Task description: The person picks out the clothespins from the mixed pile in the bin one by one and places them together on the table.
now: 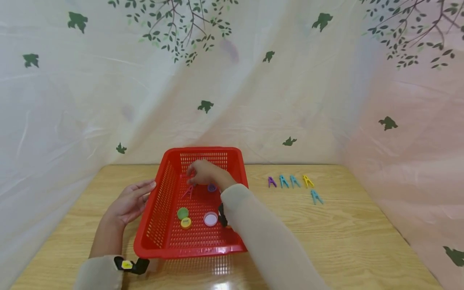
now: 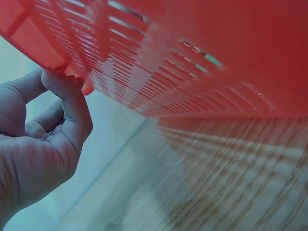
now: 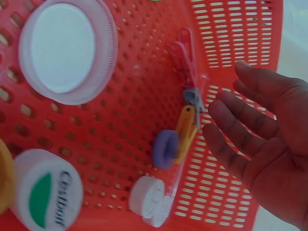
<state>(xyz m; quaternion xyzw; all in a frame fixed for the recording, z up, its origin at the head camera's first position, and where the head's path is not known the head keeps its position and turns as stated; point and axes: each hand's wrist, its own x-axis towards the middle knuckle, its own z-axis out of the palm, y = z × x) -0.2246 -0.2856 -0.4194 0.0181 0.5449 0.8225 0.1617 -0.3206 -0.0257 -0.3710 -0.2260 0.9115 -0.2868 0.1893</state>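
My left hand (image 1: pixel 127 202) grips the left rim of a red plastic basket (image 1: pixel 188 253), thumb and fingers pinching its edge in the left wrist view. Inside the basket's far part, my right hand (image 1: pixel 206 172) reaches down with relaxed, spread fingers and nothing in them. Near those fingertips, the right wrist view shows a pink clothespin (image 3: pixel 185 60), a grey-blue clothespin (image 3: pixel 191 98) and a yellow clothespin (image 3: pixel 185 130). A purple cap (image 3: pixel 164 150) lies against the yellow one. White caps (image 3: pixel 146 195) sit beside them.
Green (image 1: pixel 183 213) and yellow (image 1: pixel 186 223) caps and a white round lid (image 1: pixel 210 219) lie in the basket's near half. Right of it on the wooden table (image 1: pixel 348 241) are a purple clothespin (image 1: pixel 272 182), a yellow clothespin (image 1: pixel 308 181) and several blue ones. A patterned curtain (image 1: pixel 253 100) hangs behind.
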